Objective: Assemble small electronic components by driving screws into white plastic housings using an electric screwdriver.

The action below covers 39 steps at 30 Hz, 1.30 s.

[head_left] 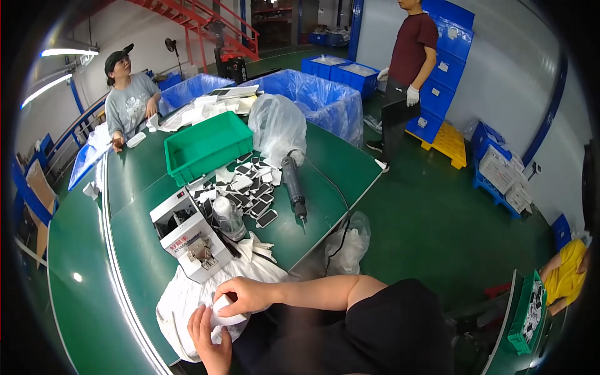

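Note:
Close to my body, my right hand (242, 296) is closed on a small white piece (220, 304), its thumb and fingers curled round it. My left hand (209, 337) lies against the lower left side of that piece, fingers stretched and thumb apart. Both hands are above a white cloth (172, 306) draped at the table's near edge. Just beyond stands a white box-shaped screw feeder (199, 247). Beside it is a clear bottle (229, 222) with a white cap. A heap of small black and white pieces (253, 194) lies farther on, left of an electric screwdriver (292, 184).
A green crate (209, 147) and a clear plastic bag (278, 128) stand on the green table (140, 206). The screwdriver's black cord (345, 209) hangs over the right edge. Blue lined bins (340, 115) are behind. Co-workers are at the far left, far right and lower right.

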Available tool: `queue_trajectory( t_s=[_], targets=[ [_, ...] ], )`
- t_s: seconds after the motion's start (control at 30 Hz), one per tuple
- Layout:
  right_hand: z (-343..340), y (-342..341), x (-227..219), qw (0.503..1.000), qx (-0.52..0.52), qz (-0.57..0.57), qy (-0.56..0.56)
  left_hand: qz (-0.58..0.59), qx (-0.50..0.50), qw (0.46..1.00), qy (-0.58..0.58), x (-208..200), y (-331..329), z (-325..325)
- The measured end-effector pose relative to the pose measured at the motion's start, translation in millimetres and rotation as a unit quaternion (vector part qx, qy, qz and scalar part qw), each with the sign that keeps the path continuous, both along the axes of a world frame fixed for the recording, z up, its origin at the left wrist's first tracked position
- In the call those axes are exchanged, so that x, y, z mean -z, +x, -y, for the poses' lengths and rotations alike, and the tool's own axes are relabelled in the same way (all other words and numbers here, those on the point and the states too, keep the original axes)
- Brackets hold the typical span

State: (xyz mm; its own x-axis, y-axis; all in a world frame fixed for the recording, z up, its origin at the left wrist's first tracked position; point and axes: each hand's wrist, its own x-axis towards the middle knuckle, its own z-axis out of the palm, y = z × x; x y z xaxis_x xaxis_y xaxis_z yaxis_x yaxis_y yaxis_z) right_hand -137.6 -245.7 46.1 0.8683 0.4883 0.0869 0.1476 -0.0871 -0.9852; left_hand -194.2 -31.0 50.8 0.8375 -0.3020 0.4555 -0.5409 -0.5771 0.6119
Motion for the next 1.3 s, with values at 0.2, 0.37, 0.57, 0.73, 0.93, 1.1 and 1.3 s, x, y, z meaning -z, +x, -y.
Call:
queue_trajectory(
  t_s=[0.2,0.37,0.57,0.73,0.93,1.1,1.3],
  targets=[
    [-14,6,4,0.999,-0.011,0.003,0.041,0.000,-0.061,0.998,0.008,15,12,-12],
    [-27,30,32,0.974,0.145,0.169,0.039,0.031,-0.175,0.966,-0.185,82,76,-116],
    [-40,45,89,0.943,0.173,0.268,-0.100,0.045,-0.404,0.909,-0.092,53,132,-272],
    [-17,39,67,0.962,0.178,0.191,-0.081,-0.103,-0.612,0.781,0.062,67,169,-249],
    [-31,35,56,0.970,0.134,0.181,-0.092,-0.141,-0.635,0.753,0.102,74,146,-292],
    [-29,42,63,0.969,0.149,0.178,-0.086,0.094,-0.630,0.765,0.089,43,142,-211],
    [-13,43,67,0.969,0.163,0.163,-0.085,0.169,-0.342,0.920,-0.084,15,181,-56]
  ],
)
